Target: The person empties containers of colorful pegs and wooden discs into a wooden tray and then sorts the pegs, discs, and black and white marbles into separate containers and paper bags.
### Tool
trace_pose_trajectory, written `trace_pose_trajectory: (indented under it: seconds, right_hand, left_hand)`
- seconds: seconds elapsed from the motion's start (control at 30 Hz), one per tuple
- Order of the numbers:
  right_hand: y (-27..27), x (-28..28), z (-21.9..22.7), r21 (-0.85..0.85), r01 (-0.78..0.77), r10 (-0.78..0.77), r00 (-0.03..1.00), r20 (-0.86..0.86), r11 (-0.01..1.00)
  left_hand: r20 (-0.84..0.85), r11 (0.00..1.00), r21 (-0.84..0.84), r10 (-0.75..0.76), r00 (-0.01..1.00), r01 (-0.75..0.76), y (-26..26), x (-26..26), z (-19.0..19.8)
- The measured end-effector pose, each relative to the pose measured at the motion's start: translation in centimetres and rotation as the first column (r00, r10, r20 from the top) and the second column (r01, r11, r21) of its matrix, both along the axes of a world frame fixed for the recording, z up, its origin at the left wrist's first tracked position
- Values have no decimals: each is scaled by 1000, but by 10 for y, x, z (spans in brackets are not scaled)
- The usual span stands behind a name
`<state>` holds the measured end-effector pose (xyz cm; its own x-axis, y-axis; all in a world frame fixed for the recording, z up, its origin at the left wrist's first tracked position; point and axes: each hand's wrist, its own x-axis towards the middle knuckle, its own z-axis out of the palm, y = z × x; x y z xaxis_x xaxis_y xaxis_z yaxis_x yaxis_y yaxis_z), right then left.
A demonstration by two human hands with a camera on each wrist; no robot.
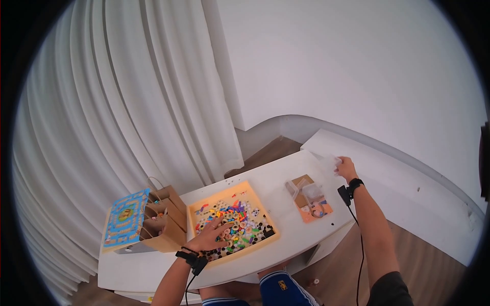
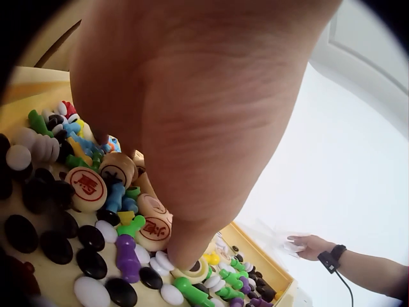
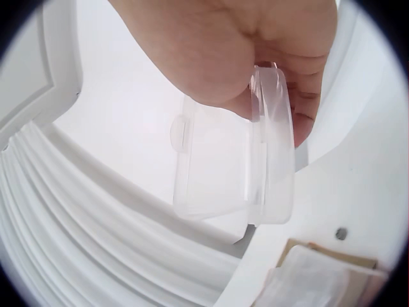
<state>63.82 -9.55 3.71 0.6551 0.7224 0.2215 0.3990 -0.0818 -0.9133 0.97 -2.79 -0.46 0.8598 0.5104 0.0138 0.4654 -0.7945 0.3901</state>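
Currently we're gripping a clear, boxy plastic container (image 3: 273, 160) in our right hand (image 1: 347, 169), well right of multicoloured game pieces (image 1: 249, 220) under our spread left hand (image 1: 209, 237).

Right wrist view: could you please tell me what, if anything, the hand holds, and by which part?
The right hand holds a clear plastic box by its upper end, as seen in that view.

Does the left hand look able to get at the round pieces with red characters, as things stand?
Most likely yes: the left hand is down in the open-topped tray, and no lid separates it from the round pieces.
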Motion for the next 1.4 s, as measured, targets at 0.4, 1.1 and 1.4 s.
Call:
trace_pose_trajectory:
  seconds: [0.4, 1.1, 1.4]
  right_hand:
    - [-5, 21, -83, 14, -261, 262, 964, -53, 965]
    - [-30, 6, -103, 139, -105, 100, 994, 46, 985]
    - [-41, 2, -94, 127, -25, 40, 992, -123, 992]
  left_hand:
    - [-71, 998, 53, 17, 997, -13, -18, 28, 18]
    - [-15, 998, 64, -1, 1000, 2, 16, 47, 6]
    - [331, 986, -165, 76, 941, -22, -43, -6, 129]
